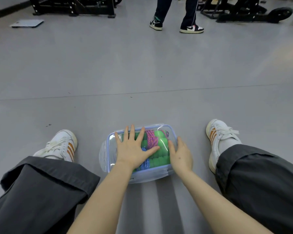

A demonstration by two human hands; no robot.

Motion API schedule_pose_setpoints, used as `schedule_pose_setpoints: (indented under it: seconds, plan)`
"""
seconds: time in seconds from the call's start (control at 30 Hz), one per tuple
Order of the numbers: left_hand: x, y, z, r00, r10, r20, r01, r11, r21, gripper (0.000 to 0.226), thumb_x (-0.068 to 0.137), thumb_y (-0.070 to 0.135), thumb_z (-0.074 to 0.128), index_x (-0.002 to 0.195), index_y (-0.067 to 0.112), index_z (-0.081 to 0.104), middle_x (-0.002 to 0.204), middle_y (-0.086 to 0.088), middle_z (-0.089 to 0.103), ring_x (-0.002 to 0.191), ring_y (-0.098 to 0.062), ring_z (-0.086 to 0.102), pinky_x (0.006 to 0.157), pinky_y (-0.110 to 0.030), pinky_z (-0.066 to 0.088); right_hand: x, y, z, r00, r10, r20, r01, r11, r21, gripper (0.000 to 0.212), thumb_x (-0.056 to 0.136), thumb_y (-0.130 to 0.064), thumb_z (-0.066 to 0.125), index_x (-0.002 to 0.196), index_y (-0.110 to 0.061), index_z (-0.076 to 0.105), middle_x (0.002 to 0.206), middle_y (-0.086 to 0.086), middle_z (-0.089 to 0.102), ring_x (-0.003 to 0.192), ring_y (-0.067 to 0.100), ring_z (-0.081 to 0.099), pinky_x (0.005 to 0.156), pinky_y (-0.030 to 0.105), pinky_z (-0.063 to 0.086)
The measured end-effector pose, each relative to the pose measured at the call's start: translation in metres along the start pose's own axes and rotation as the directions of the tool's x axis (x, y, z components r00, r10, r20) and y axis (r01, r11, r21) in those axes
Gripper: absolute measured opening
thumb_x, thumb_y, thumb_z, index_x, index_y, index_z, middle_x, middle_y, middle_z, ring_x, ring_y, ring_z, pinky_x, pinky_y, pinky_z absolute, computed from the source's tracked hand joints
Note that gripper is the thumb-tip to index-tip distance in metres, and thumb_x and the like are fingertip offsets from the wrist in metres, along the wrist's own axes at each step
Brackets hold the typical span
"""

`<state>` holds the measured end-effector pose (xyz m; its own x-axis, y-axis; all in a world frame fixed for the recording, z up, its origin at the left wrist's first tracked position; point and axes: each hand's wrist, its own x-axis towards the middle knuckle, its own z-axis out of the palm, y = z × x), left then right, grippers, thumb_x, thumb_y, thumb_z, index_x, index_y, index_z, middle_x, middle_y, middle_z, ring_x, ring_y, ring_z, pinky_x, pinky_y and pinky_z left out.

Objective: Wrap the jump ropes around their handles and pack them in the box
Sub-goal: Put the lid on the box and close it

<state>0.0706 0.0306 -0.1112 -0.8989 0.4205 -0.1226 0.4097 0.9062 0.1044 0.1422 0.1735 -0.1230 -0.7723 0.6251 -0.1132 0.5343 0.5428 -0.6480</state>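
Box [152, 176] bottom centre, ropes [150, 139] inside under lid [112, 141]. Left hand [132, 149] flat on lid, fingers spread. Right hand [180, 155] presses right edge, fingers together.

Left hand [132, 149] flat atop the clear box [151, 172], right hand [181, 156] on its right edge, jump ropes [150, 138] inside.

Jump ropes [155, 146] inside box [142, 176], between feet [59, 146].

The box [152, 171] is clear plastic with a pale blue rim. Inside are bright green handles [162, 143], a pink-and-purple braided rope [150, 139] and a blue rope [145, 165], perhaps flecked lighter. Grey floor [142, 73]; dark grey trousers [41, 191]; white sneakers [63, 146], orange-striped.
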Motion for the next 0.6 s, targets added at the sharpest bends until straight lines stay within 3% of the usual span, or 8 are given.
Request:
schedule_pose_setpoints:
  seconds: [0.1,0.27,0.37,0.43,0.5,0.6]
  plan:
    - [0.002,0.000,0.002,1.000,0.000,-0.013,0.000,1.000,-0.003,0.098,0.065,0.088,0.006,0.149,0.038,-0.004,0.159,-0.004,-0.008,0.146,-0.023,-0.011,0.112,-0.059,-0.009,0.004,0.005,-0.002,1.000,0.012,0.002,-0.012,0.994,0.112,0.050,0.095,-0.039,0.044,0.135,-0.009,0.045,0.137,0.010,0.052,0.124,0.028,0.050,0.097,0.035,0.039]
    - [0.002,-0.001,0.004,1.000,-0.007,-0.019,0.007,1.000,-0.011,0.103,0.059,0.090,-0.001,0.149,0.038,-0.002,0.159,-0.004,-0.005,0.146,-0.024,-0.009,0.112,-0.059,-0.009,0.003,0.009,-0.005,1.000,-0.011,0.009,0.007,0.956,0.292,0.030,0.092,-0.034,0.051,0.112,-0.014,0.059,0.102,0.002,0.068,0.098,0.024,0.063,0.077,0.028,0.043]
    - [0.000,0.000,0.001,1.000,-0.021,-0.001,0.021,0.999,-0.029,0.098,0.067,0.090,0.011,0.149,0.038,0.001,0.159,-0.004,-0.002,0.146,-0.024,-0.007,0.113,-0.058,-0.010,0.003,0.010,-0.007,0.999,-0.031,0.044,0.021,0.977,0.213,0.037,0.093,-0.040,0.047,0.120,-0.016,0.054,0.114,0.006,0.065,0.109,0.027,0.058,0.092,0.036,0.044]
    - [-0.001,0.001,-0.001,1.000,-0.028,0.005,0.028,0.999,-0.033,0.095,0.070,0.088,0.017,0.150,0.038,0.002,0.159,-0.004,-0.001,0.146,-0.024,-0.006,0.113,-0.057,-0.009,0.002,0.007,-0.007,0.999,-0.025,0.046,0.022,0.998,0.063,0.045,0.095,-0.042,0.042,0.131,-0.016,0.046,0.132,0.010,0.053,0.126,0.030,0.044,0.106,0.040,0.032]
    - [-0.002,0.002,-0.002,0.999,-0.039,0.010,0.039,0.999,-0.036,0.095,0.071,0.088,0.017,0.150,0.038,0.002,0.159,-0.004,0.000,0.146,-0.024,-0.005,0.112,-0.057,-0.009,-0.003,-0.002,-0.011,0.993,0.085,-0.084,-0.081,0.996,0.049,0.055,0.094,-0.043,0.042,0.142,-0.016,0.034,0.147,0.012,0.034,0.135,0.030,0.028,0.111,0.040,0.022]
    - [-0.005,0.010,-0.003,0.992,-0.124,0.009,0.125,0.990,-0.062,0.095,0.072,0.087,0.018,0.150,0.035,0.004,0.159,-0.006,0.005,0.146,-0.025,-0.001,0.112,-0.058,-0.007,-0.021,-0.022,-0.015,0.879,0.345,-0.330,-0.257,0.925,0.281,0.062,0.090,-0.035,0.054,0.142,-0.013,0.031,0.138,0.019,0.036,0.126,0.036,0.035,0.102,0.041,0.029]
